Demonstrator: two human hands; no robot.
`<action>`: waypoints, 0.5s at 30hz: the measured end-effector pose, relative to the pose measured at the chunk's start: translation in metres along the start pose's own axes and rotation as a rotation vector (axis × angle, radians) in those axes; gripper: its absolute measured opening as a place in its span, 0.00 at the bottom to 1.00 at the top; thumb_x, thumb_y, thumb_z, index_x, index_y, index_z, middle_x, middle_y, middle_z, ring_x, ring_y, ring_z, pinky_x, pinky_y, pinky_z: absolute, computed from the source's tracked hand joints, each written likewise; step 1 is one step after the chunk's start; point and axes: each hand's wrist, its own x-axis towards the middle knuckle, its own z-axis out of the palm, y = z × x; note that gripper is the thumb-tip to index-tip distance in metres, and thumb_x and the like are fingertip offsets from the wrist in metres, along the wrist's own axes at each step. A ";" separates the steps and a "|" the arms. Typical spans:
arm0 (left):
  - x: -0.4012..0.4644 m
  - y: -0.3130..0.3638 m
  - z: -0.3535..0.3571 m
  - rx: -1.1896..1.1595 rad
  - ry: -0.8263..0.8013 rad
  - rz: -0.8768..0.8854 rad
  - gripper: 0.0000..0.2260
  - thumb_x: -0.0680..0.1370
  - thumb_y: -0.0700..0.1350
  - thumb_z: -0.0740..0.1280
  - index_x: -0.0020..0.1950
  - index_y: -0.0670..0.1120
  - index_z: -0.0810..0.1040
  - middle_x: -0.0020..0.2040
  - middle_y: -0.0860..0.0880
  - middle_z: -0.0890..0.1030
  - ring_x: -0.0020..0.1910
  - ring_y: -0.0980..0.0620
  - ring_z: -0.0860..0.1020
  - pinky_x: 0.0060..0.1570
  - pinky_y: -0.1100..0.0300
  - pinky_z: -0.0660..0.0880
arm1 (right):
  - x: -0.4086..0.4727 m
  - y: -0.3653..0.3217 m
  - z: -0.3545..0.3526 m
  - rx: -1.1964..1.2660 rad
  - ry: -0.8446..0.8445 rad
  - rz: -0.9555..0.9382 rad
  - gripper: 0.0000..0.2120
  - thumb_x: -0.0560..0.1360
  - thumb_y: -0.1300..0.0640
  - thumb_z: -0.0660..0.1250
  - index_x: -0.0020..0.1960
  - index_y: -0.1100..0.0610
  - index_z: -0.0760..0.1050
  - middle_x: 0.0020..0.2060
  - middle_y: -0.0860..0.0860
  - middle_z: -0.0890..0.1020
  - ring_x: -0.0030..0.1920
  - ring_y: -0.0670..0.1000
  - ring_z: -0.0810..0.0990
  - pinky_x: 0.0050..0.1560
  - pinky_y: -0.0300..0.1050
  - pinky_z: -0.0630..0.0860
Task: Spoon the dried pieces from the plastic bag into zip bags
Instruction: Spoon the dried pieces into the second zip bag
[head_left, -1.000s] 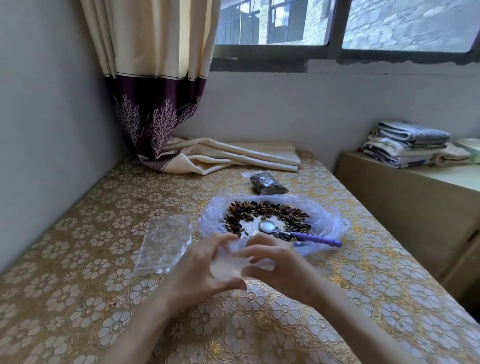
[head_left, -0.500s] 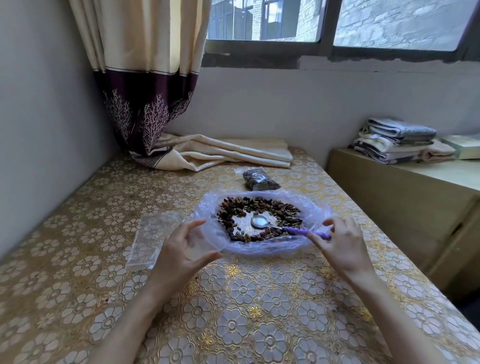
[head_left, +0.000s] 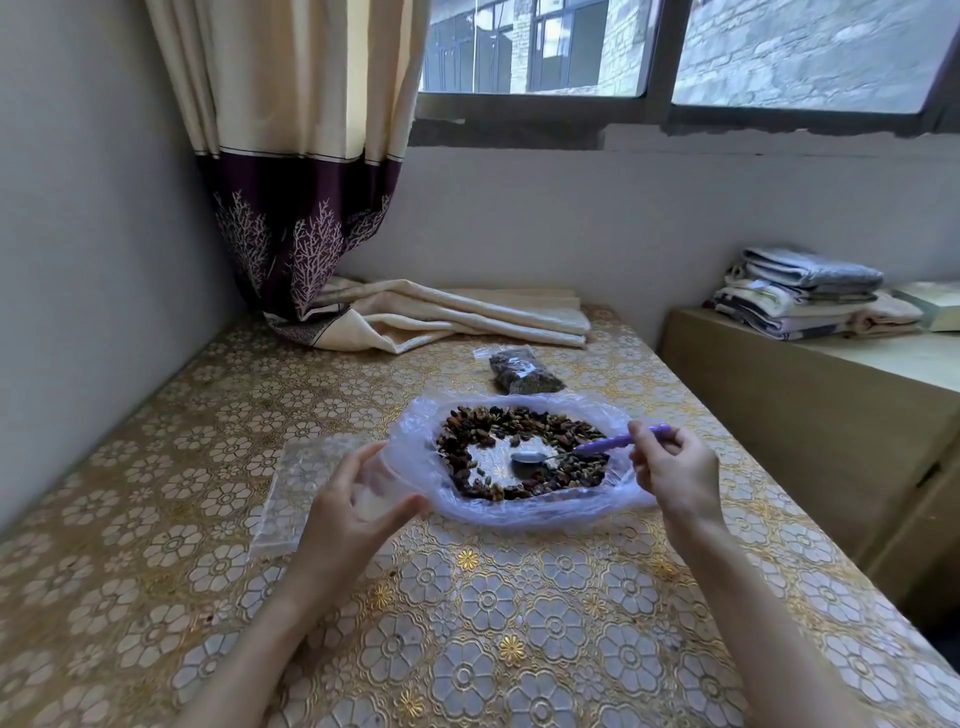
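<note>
A clear plastic bag (head_left: 415, 457) lies spread open on the table, with dark dried pieces (head_left: 498, 423) in a ring inside it. My right hand (head_left: 675, 467) grips the purple handle of a spoon (head_left: 602, 447), whose metal bowl rests on the bare middle of the bag. Left of the bag, my left hand (head_left: 348, 514) holds an empty clear zip bag (head_left: 374, 488) between thumb and fingers.
A stack of empty zip bags (head_left: 291, 488) lies flat behind my left hand. One filled zip bag (head_left: 524, 371) sits beyond the plastic bag. A folded curtain end (head_left: 447, 317) lies at the table's back. A wooden cabinet (head_left: 831, 415) with folded cloths stands at right.
My hands have separated from in front of me. The right hand reached to the spoon and took its handle, lifting it slightly. The left hand kept the zip bag and moved left.
</note>
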 end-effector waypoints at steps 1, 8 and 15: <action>0.003 0.002 -0.001 -0.015 0.000 -0.006 0.38 0.54 0.75 0.67 0.59 0.60 0.67 0.54 0.58 0.76 0.48 0.67 0.77 0.41 0.73 0.74 | 0.001 0.000 0.002 -0.021 0.025 -0.039 0.06 0.76 0.56 0.67 0.45 0.59 0.73 0.31 0.52 0.77 0.28 0.44 0.74 0.27 0.33 0.71; 0.026 0.008 -0.006 0.065 0.024 0.032 0.47 0.55 0.75 0.65 0.66 0.48 0.68 0.52 0.51 0.78 0.51 0.54 0.78 0.49 0.61 0.77 | 0.011 0.004 0.000 -0.086 0.139 -0.161 0.10 0.76 0.55 0.67 0.41 0.61 0.77 0.29 0.53 0.78 0.28 0.46 0.75 0.29 0.36 0.72; 0.019 -0.003 0.005 0.017 0.096 -0.028 0.46 0.54 0.78 0.63 0.64 0.53 0.66 0.55 0.59 0.74 0.55 0.62 0.73 0.52 0.71 0.71 | 0.010 0.015 -0.009 -0.073 0.247 -0.184 0.12 0.76 0.53 0.66 0.40 0.62 0.76 0.29 0.54 0.80 0.24 0.44 0.76 0.23 0.35 0.72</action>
